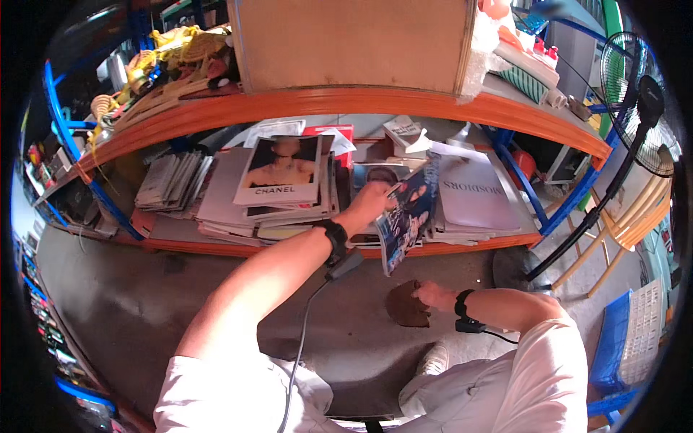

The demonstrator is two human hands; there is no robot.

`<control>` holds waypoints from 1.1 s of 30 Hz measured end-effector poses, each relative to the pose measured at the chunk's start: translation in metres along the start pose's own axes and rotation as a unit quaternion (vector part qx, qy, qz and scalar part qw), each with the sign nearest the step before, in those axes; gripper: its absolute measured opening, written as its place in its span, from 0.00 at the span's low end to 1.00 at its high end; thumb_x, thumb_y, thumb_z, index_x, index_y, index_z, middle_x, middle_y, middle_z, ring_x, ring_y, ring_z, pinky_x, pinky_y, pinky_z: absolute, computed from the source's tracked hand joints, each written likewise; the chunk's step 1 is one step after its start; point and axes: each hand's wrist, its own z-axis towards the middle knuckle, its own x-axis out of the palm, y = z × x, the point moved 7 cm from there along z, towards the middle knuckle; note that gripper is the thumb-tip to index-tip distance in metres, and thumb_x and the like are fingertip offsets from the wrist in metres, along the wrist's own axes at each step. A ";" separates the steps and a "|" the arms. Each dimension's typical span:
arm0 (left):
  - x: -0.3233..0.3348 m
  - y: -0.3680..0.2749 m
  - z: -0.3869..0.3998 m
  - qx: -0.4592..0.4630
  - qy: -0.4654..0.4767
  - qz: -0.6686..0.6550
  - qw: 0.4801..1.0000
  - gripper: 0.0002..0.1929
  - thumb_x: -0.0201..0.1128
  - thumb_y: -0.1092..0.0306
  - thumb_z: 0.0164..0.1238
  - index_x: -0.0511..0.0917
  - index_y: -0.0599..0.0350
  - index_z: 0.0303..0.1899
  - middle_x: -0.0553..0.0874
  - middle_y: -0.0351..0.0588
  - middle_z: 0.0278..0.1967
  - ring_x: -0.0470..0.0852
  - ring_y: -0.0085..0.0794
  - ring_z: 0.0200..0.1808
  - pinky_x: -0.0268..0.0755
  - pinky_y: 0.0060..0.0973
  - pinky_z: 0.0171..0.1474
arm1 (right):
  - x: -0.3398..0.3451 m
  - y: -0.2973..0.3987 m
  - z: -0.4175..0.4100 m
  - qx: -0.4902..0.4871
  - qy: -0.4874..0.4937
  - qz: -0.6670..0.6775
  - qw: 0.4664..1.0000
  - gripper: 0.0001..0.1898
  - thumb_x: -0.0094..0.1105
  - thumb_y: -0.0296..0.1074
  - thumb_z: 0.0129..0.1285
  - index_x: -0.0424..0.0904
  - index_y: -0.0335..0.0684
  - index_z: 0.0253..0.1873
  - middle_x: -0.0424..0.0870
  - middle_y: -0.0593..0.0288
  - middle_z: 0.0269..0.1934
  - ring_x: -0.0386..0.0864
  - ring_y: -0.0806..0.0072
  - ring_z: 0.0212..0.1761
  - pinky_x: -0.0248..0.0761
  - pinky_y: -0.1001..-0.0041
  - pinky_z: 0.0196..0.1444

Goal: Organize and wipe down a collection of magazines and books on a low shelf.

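Note:
My left hand (pixel 371 204) reaches over the lower shelf and grips a glossy magazine (pixel 407 224) by its edge. The magazine hangs tilted, its dark picture cover showing and its lower corner past the shelf's front edge. Lower down, my right hand (pixel 436 296) pinches a brown cloth (pixel 407 304) above the concrete floor. Left of the magazine stands a stack of magazines (pixel 279 169), topped by one with a portrait cover and large print. To the right lies a pile with a large pale lilac cover (pixel 474 189). Another magazine with a portrait (pixel 379 172) is partly hidden behind my left hand.
An orange shelf beam (pixel 346 103) runs above the lower shelf, with a large wooden board (pixel 352 46) over it. Thin booklets (pixel 172 178) lean at the left. At the right stand a black pedestal fan (pixel 606 197), a wooden chair (pixel 636 216) and a blue crate (pixel 612 341).

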 end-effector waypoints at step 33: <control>-0.344 0.099 -0.125 -0.254 -0.425 0.265 0.828 0.20 0.60 0.59 0.64 0.79 0.70 0.48 0.84 0.65 0.44 0.82 0.59 0.43 0.70 0.48 0.46 | 0.032 0.039 0.014 -0.003 0.026 -0.048 0.999 0.14 0.58 0.34 0.63 0.81 0.28 0.47 0.82 0.41 0.47 0.82 0.53 0.46 0.77 0.60 0.44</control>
